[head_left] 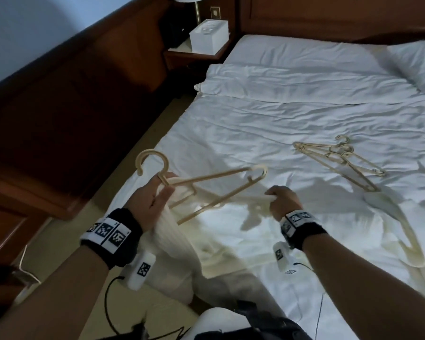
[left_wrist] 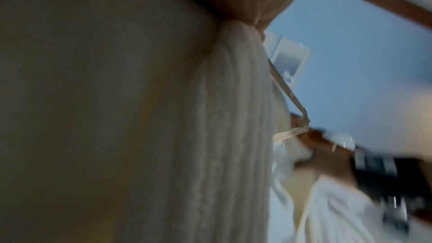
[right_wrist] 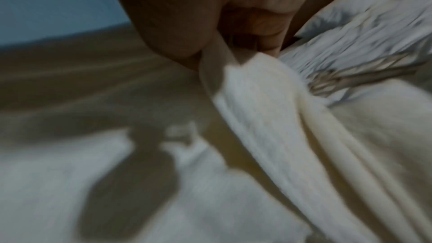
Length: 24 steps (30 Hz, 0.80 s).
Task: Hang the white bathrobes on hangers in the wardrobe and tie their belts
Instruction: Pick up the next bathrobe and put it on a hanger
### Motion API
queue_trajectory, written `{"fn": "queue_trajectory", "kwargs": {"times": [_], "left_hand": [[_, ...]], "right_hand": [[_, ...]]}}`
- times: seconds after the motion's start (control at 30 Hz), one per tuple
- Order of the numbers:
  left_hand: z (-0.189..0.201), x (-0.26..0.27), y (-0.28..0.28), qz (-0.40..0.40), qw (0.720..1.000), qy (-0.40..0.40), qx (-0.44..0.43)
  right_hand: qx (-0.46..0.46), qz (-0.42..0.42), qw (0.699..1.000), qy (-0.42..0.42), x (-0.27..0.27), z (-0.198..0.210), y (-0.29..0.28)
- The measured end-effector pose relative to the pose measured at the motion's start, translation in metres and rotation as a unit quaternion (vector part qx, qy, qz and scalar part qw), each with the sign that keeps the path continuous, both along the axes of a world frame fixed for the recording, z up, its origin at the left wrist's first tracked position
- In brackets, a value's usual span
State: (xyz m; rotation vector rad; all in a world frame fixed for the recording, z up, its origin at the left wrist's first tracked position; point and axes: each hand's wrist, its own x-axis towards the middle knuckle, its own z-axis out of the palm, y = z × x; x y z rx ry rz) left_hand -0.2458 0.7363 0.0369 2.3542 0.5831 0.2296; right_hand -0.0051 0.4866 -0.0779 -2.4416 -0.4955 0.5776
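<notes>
A white bathrobe lies bunched on the near edge of the bed. My left hand holds a beige hanger by its neck, together with the robe's collar, lifted above the sheet. The left wrist view shows the ribbed robe hanging under my fingers and the hanger's arm beside it. My right hand pinches a fold of the same robe near the hanger's far end. A second cream robe lies at the right.
Two more beige hangers lie on the sheet at the right. A folded duvet and a pillow sit further up. A nightstand with a white tissue box stands beyond. Dark wooden panelling runs along the left.
</notes>
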Motion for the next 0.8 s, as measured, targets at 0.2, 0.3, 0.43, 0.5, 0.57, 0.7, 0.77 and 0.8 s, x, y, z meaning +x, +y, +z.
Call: {"fn": "queue_trajectory", "kwargs": {"times": [0.2,0.3,0.43,0.5,0.57,0.7,0.77,0.8], "left_hand": [[-0.044,0.006,-0.029,-0.132,0.977,0.135,0.095],[-0.058,0.027,-0.048,-0.114,0.979,0.132,0.104],[-0.051,0.050,-0.067,-0.050,0.993,0.098,0.051],[-0.044,0.054,-0.074,-0.050,0.995,0.084,-0.001],[-0.036,0.054,-0.079,-0.085,0.994,0.065,-0.027],[-0.032,0.049,-0.091,-0.096,0.994,0.012,-0.051],[-0.032,0.046,-0.093,-0.060,0.997,-0.009,-0.048],[-0.033,0.044,-0.092,-0.041,0.998,-0.010,-0.038]], "right_hand": [[0.025,-0.090,0.993,-0.070,0.049,0.070,-0.055],[0.050,0.011,0.997,-0.050,0.026,0.092,-0.055],[-0.144,0.228,0.962,0.037,-0.023,0.073,-0.062],[-0.098,0.196,0.974,-0.048,-0.039,0.060,-0.063],[-0.010,0.175,0.979,-0.106,-0.050,0.056,-0.057],[0.080,0.235,0.961,-0.123,-0.061,0.050,-0.037],[0.087,0.268,0.951,-0.129,-0.058,0.051,-0.032],[0.086,0.279,0.948,-0.125,-0.056,0.052,-0.032]]}}
